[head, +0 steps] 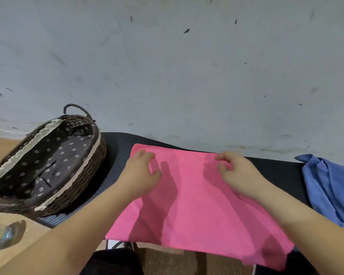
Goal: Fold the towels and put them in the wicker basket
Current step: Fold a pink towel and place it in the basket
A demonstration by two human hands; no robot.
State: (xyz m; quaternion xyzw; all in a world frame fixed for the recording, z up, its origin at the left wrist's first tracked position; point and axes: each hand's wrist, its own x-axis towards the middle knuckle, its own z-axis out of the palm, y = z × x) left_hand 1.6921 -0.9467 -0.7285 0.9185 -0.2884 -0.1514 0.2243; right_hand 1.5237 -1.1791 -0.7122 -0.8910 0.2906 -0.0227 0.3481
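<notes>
A person's left hand (142, 173) and right hand (236, 173) rested at the far corners of a pink towel (197, 205) that lay flat on a dark mat (115, 155), its near edge hanging off the table (38, 231). The fingers of both hands were curled over the cloth; the blur hid whether they pinched it. The job appeared to be at the folding step for this towel, with nothing yet in the wicker basket (83, 185), which stood empty and tilted just left of the towel, showing its flower-print lining. The next move likely called for a firm hold on both far corners and an even pull toward the near edge. A crumpled blue towel (330, 187) waited to the right. Behind the table rose a scuffed grey wall (187, 76).
</notes>
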